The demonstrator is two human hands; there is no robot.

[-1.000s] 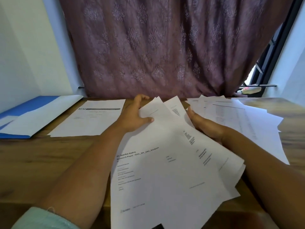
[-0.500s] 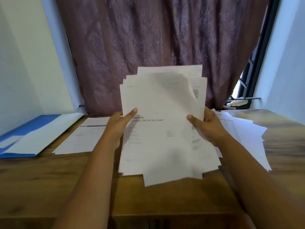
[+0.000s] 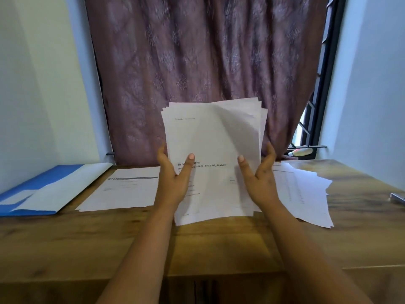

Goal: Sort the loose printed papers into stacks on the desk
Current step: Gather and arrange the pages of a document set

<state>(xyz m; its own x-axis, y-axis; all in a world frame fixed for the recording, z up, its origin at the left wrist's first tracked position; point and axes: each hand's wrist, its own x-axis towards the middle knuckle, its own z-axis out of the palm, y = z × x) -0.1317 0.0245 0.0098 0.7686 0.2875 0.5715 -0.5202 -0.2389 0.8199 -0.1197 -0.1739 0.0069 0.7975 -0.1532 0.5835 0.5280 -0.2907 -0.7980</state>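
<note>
Both our left hand [image 3: 173, 183] and right hand [image 3: 259, 183] grip a bundle of papers [image 3: 213, 159] upright at frame centre, squaring it; next, we judge, lay it on the desk [image 3: 65, 242].

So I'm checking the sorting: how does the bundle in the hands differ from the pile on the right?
The held bundle stands upright on the desk, roughly squared; the right pile lies flat and fanned out. Both hands grip the bundle; nothing touches the pile. Both are white printed sheets.
</note>
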